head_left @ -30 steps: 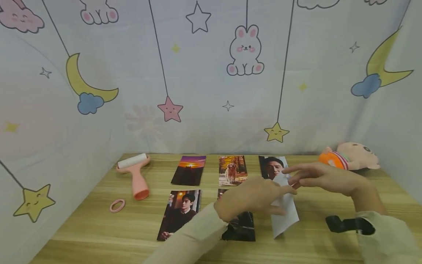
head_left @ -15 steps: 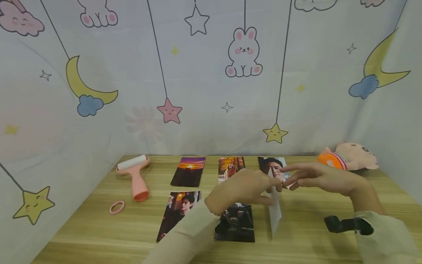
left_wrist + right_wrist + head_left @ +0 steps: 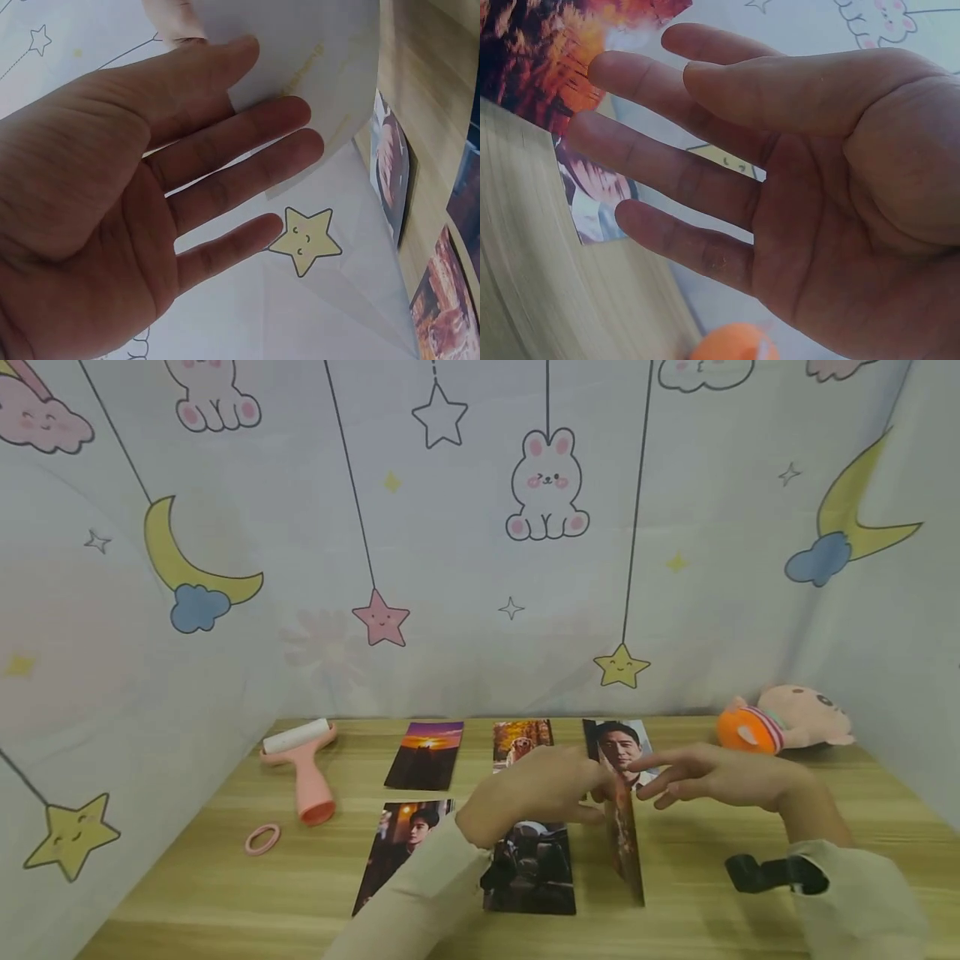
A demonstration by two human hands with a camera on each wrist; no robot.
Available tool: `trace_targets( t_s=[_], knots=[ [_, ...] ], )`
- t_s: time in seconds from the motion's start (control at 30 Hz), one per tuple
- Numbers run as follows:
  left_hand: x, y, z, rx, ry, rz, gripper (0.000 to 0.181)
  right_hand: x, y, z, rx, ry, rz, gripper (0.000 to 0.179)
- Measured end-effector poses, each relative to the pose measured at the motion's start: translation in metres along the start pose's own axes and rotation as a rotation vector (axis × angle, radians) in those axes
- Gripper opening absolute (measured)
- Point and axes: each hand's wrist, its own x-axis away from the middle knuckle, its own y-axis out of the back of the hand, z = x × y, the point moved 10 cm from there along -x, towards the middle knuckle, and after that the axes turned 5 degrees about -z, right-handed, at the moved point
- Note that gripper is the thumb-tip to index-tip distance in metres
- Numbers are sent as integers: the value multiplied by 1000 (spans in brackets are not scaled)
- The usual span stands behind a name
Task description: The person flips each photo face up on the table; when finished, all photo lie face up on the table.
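In the head view my left hand (image 3: 528, 789) pinches a photo print (image 3: 625, 843) by its upper part. The print stands on edge above the table, nearly edge-on to the head camera. Its white back (image 3: 330, 67) shows in the left wrist view, with the thumb on it and the index finger partly behind. Its red-orange picture side (image 3: 536, 56) appears in the right wrist view. My right hand (image 3: 712, 777) hovers just right of it, fingers spread, gripping nothing; whether a fingertip touches the print I cannot tell. Behind lies a portrait photo (image 3: 621, 747).
More photos lie on the table: a sunset (image 3: 425, 756), a dog in autumn leaves (image 3: 517, 742), a seated person (image 3: 397, 847) and a dark picture (image 3: 531, 877). A pink lint roller (image 3: 306, 768) and pink ring (image 3: 262, 839) are left. A plush doll (image 3: 795, 718) lies back right.
The print in my left hand has swung from showing its white back to showing its picture side, passing through edge-on. The left hand shifted slightly left; the right hand stays close by.
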Motion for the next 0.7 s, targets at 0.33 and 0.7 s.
trace_targets(
  t_s=[0.33,0.7],
  knots=[
    [1,-36,-8,66,-57,184,40,-6,-13,-13,42,-76,54,47],
    [-4,-68,-18,13,-42,339,55,-3,-13,-26,185,-137,78,38]
  ],
)
